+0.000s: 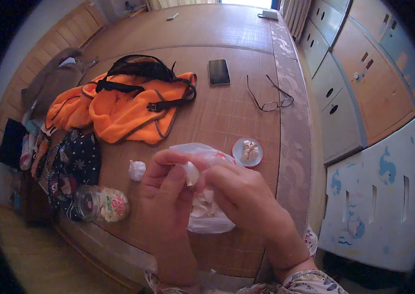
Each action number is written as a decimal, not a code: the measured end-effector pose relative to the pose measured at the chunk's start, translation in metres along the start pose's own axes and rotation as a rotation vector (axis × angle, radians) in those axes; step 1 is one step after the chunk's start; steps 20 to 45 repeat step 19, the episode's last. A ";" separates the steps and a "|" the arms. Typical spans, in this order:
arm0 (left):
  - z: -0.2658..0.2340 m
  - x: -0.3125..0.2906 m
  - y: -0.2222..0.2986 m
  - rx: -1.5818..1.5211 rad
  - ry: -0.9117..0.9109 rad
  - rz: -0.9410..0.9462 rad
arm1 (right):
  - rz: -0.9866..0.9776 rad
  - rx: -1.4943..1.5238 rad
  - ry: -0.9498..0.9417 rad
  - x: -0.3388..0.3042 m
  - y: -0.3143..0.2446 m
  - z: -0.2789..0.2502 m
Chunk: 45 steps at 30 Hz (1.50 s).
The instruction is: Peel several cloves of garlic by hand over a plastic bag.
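Note:
A pale garlic clove (191, 172) is pinched between the thumb and fingers of my left hand (168, 183). Close against the clove's right side are the curled fingers of my right hand (242, 193); what lies between those fingertips is hidden. Beneath both hands a white plastic bag (212, 226) lies spread, with garlic skins and pieces on it, partly covered by the hands. A whole garlic bulb (137, 170) rests left of my left hand. Beyond my right hand, a small red-rimmed white dish (237, 153) holds several cloves.
A clear jar (102, 203) with pale contents lies on its side at the near left, beside dark patterned cloth (77, 159). Farther off are an orange garment (134, 115) with black straps, a phone (219, 72) and eyeglasses (271, 104). Drawer cabinets (374, 181) stand at right.

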<state>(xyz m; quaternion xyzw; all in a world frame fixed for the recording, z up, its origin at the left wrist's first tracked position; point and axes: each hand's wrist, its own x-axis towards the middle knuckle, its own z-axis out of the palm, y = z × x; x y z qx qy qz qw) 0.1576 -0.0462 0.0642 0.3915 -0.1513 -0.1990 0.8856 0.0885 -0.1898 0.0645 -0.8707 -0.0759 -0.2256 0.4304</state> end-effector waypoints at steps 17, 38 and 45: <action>0.023 -0.006 -0.009 0.521 -0.006 0.328 | 0.229 0.363 0.121 0.001 -0.020 -0.015; 0.016 -0.007 -0.007 0.537 -0.112 0.331 | 0.196 0.455 0.198 0.005 -0.019 -0.011; 0.016 -0.007 -0.007 0.537 -0.112 0.331 | 0.196 0.455 0.198 0.005 -0.019 -0.011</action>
